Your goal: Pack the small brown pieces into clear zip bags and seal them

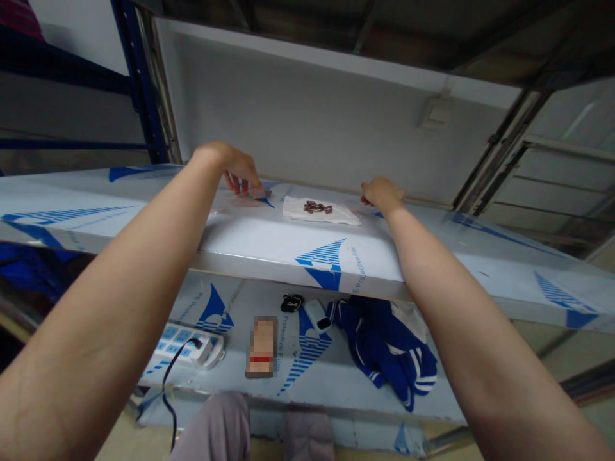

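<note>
On the upper shelf's film-covered top, a white cloth or paper sheet (294,209) bears a small pile of brown, shiny pieces (318,207), too small to name. My left hand (240,171) is to the left of the sheet, palm down, its fingers bent downward and apart. By its thumb tip lies a small greyish thing (263,194); its kind is unclear. My right hand (383,194) hovers past the sheet's right side, its fingers curled together in a pinch. Whatever is between those fingertips is hidden or too small to make out.
The shelf's front edge (298,266) runs beneath my forearms. A power strip (185,346), a pixelated phone-like object (262,346), a small white device (318,316), a black item (291,302) and blue clothing (384,349) lie on the lower shelf. A wall (307,115) closes the back.
</note>
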A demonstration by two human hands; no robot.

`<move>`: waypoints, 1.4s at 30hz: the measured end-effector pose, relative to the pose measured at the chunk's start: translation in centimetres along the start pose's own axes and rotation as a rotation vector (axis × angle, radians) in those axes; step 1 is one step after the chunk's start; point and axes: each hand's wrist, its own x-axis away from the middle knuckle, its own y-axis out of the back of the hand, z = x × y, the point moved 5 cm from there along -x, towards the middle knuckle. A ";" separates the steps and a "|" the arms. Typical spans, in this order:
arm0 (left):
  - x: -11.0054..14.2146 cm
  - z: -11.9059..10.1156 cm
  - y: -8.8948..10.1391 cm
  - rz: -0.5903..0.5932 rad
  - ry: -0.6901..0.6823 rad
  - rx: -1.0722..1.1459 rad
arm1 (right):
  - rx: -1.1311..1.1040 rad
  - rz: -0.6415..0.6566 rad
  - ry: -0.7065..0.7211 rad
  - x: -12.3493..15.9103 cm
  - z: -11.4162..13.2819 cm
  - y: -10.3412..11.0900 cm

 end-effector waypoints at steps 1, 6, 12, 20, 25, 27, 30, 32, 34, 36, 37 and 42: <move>0.3 -0.1 -0.3 -0.024 -0.023 0.051 | 0.066 -0.030 -0.008 0.2 0.5 0.1; 0.0 -0.7 -0.3 -0.117 -0.074 0.282 | -0.072 0.144 0.149 1.1 3.8 -1.6; -1.9 -3.9 1.4 -0.128 -0.174 0.368 | -0.375 0.321 0.320 2.8 6.5 -3.2; -0.7 -6.6 -0.7 -0.103 -0.240 0.420 | -0.479 0.305 0.327 3.6 8.0 -2.0; -1.2 -6.0 -1.2 -0.134 -0.216 0.415 | -0.476 0.247 0.320 3.6 8.2 -1.8; -1.5 -5.6 -1.2 -0.183 -0.205 0.399 | -0.464 0.189 0.333 3.7 8.5 -1.3; -1.9 -4.9 -1.0 -0.269 -0.183 0.387 | -0.454 0.149 0.355 4.2 9.3 -0.9; -2.0 -4.7 -0.9 -0.306 -0.184 0.382 | -0.454 0.190 0.380 4.8 10.0 -1.1; -2.1 -4.8 -1.1 -0.313 -0.204 0.381 | -0.451 0.260 0.417 5.3 10.5 -1.6; -2.0 -5.1 -1.5 -0.305 -0.228 0.378 | -0.444 0.304 0.439 5.7 10.8 -2.1; -2.0 -5.2 -1.7 -0.304 -0.234 0.373 | -0.441 0.315 0.443 5.7 10.9 -2.2; -2.1 -5.5 -2.6 -0.331 -0.221 0.344 | -0.446 0.331 0.455 5.8 10.9 -2.4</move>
